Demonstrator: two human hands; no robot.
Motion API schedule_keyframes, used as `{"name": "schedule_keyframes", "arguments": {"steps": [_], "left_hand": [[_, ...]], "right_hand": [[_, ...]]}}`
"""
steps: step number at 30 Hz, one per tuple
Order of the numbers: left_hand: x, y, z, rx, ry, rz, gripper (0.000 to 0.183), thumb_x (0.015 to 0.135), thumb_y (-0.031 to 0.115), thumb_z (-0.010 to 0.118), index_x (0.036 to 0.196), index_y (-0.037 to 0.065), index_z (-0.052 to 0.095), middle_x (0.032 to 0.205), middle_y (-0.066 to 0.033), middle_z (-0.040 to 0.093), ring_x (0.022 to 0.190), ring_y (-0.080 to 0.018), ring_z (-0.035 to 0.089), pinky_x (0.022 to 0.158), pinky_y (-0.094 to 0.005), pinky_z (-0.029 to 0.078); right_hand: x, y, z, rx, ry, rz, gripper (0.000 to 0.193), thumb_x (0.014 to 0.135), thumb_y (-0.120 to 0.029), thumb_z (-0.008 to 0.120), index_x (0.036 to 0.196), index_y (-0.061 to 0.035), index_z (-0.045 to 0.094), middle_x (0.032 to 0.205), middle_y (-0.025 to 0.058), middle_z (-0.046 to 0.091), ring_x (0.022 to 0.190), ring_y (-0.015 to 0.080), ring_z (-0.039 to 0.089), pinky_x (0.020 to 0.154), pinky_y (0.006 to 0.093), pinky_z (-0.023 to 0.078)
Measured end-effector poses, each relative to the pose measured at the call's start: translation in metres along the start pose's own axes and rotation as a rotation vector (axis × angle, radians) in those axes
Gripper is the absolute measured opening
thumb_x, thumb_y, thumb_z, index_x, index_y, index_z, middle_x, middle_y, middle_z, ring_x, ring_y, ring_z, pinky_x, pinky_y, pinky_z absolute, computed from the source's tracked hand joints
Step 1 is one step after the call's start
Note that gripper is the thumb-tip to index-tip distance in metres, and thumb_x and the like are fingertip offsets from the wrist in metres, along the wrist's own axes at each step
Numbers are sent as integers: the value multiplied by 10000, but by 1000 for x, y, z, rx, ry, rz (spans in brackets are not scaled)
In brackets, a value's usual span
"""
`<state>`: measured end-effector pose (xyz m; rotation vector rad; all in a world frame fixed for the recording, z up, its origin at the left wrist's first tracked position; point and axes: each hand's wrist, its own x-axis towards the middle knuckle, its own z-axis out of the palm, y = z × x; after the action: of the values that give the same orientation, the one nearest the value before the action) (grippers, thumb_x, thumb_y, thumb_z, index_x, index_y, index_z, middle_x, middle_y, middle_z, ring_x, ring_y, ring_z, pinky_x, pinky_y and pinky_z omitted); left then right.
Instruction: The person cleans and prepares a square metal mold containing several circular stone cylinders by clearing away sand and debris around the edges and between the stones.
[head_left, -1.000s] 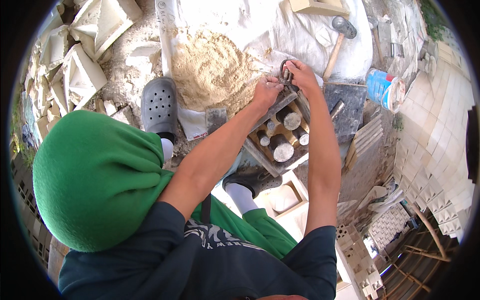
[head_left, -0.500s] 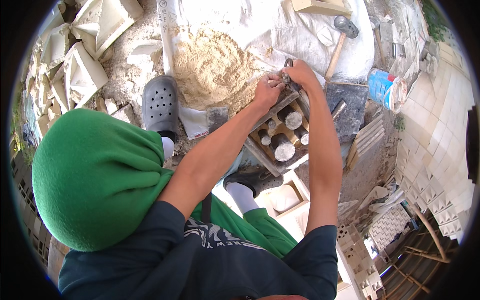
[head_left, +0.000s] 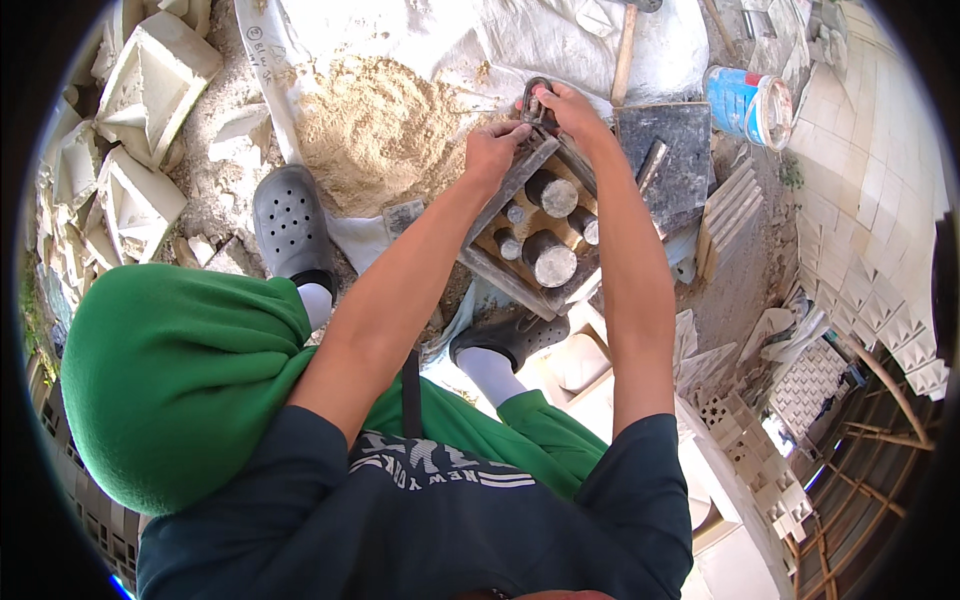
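A square wooden mould [head_left: 503, 281] stands with its far corner pointing away from me. Inside it rise several round cylinders of different widths, among them a wide cylinder [head_left: 552, 262] with a pale, dusty top. At the far corner is a dark, looped metal clamp [head_left: 535, 92]. My right hand [head_left: 572, 112] is closed around the clamp, with fingertips showing through its loop. Beside it, my left hand [head_left: 492, 152] pinches at the clamp's lower part, just above the corner; what lies between those fingertips is hidden.
Sandy powder [head_left: 375, 130] is heaped on a white sheet [head_left: 470, 35] beyond my left hand. Right of the mould lie a dark flat plate [head_left: 665, 140], wooden strips [head_left: 728, 215] and a blue bucket [head_left: 740, 105] on its side. A wooden handle [head_left: 625, 55] lies farther off. Pale cast blocks [head_left: 160, 75] are piled at left.
The whole view has shifted, so the mould and hands appear farther left and higher. My right hand has turned, showing more of the clamp's loop. My left hand stays by the corner.
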<state>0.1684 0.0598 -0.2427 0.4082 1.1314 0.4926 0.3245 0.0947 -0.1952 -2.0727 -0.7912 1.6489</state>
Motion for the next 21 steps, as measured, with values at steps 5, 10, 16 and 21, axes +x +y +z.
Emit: {"name": "schedule_keyframes", "arguments": {"steps": [5, 10, 16, 21], "left_hand": [[7, -7, 0, -14, -4, -17, 235, 898, 109, 694, 1080, -39, 697, 943, -80, 710, 773, -111, 651, 696, -244, 540], [0, -4, 1, 26, -8, -15, 233, 900, 63, 650, 1109, -31, 694, 947, -79, 712, 766, -118, 656, 686, -246, 536], [-3, -1, -3, 2, 35, -53, 231, 897, 69, 649, 1101, -29, 698, 954, -68, 715, 794, -113, 654, 709, -253, 532], [0, -1, 1, -79, -11, -31, 232, 902, 131, 673, 1072, -23, 707, 937, -54, 715, 803, -105, 643, 727, -239, 518]], "right_hand": [[-3, -18, 18, -772, 369, -178, 426, 928, -332, 589, 1174, 14, 615, 1151, 159, 679, 990, 272, 683, 877, 371, 510], [0, -38, 61, -1265, 431, -65, 314, 839, -260, 663, 1032, -16, 711, 1034, 194, 696, 966, 364, 687, 799, 414, 563], [8, -41, 58, -1174, 372, -120, 177, 828, -153, 625, 914, -55, 745, 1020, 172, 712, 975, 333, 696, 795, 378, 569], [13, -12, -8, -461, 56, 26, 320, 882, -169, 645, 1159, -14, 611, 1054, 100, 669, 899, 210, 670, 778, 332, 556]]}}
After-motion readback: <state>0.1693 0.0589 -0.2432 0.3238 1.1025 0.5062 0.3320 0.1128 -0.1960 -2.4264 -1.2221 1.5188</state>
